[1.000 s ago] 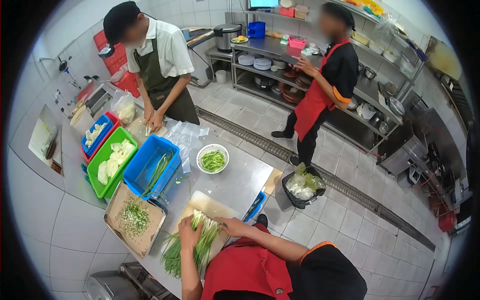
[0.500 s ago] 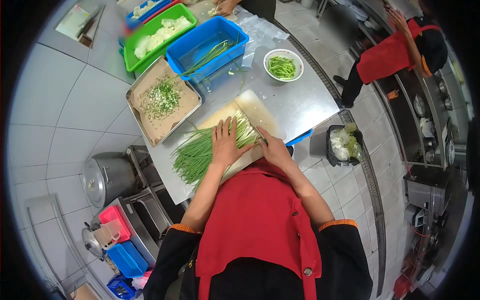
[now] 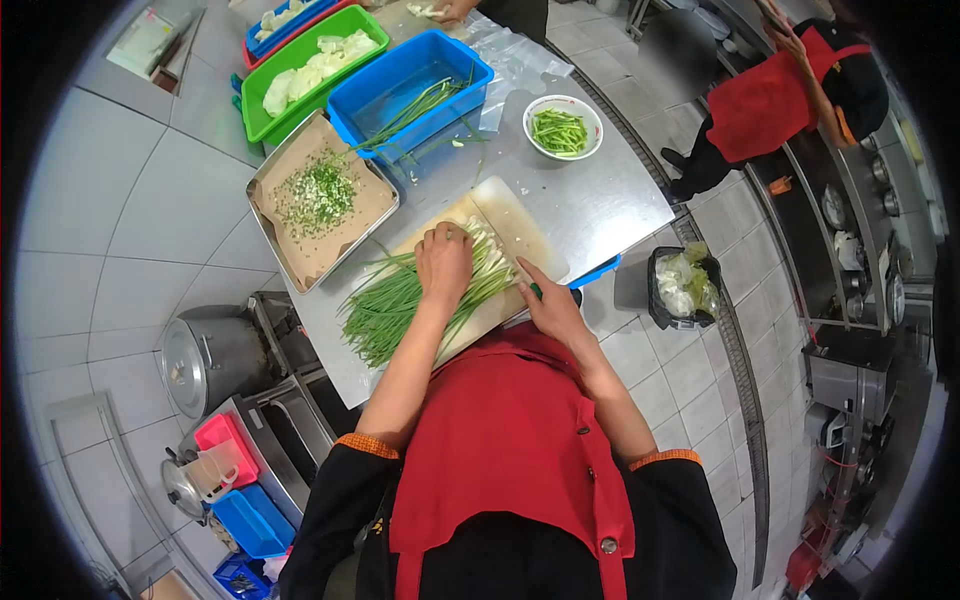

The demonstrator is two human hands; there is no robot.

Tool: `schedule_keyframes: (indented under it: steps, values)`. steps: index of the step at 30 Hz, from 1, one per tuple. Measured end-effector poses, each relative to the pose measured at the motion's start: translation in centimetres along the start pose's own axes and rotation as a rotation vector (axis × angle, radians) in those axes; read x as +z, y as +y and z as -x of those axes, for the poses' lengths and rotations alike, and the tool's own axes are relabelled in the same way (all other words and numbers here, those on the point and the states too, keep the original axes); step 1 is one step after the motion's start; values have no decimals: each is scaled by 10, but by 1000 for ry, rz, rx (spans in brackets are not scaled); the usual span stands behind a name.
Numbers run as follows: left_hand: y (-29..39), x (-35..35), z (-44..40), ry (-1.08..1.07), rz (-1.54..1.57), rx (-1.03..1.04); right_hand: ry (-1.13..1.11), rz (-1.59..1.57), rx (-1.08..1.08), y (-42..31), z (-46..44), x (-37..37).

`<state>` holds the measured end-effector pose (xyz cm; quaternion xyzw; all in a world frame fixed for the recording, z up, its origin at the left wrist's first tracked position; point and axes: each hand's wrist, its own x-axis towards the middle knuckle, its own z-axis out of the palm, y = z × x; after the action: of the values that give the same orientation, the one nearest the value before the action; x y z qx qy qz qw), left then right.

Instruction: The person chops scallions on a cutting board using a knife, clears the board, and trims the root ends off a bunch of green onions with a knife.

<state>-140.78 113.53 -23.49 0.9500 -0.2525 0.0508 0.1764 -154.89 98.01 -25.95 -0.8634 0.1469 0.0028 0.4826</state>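
A thick bunch of green onions (image 3: 385, 315) lies across the cutting board (image 3: 521, 225), white ends toward the upper right and green tops over the near left edge. My left hand (image 3: 444, 265) rests on the bunch with its fingers curled, pressing it down. In my right hand (image 3: 551, 304) is a knife with a green handle (image 3: 537, 291), the fingers closed around it. Its thin blade is hard to make out beside the white ends. To the left, a paper-lined metal tray (image 3: 262, 187) holds chopped green onion (image 3: 322, 193).
A blue bin (image 3: 345, 108) with a few stalks and a green bin (image 3: 262, 122) of pale vegetables stand at the back. A white bowl (image 3: 594, 146) of cut green pieces is at right. A lined trash bin (image 3: 664, 310) stands on the floor; another person (image 3: 765, 105) is beyond.
The fingers of my left hand have drawn in from spread flat to curled on the bunch. My right hand stays at the knife handle. The view has shifted slightly.
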Motion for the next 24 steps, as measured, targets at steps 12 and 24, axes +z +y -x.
schedule_keyframes:
  steps: [12, 24]
  values:
    - [-7, 9, -3, 32, 65, 84, -99, 108, 95, -18, -6, -2]
    - [-35, -48, 50, -342, -46, 24, -49, -11, 118, 2, 3, -42]
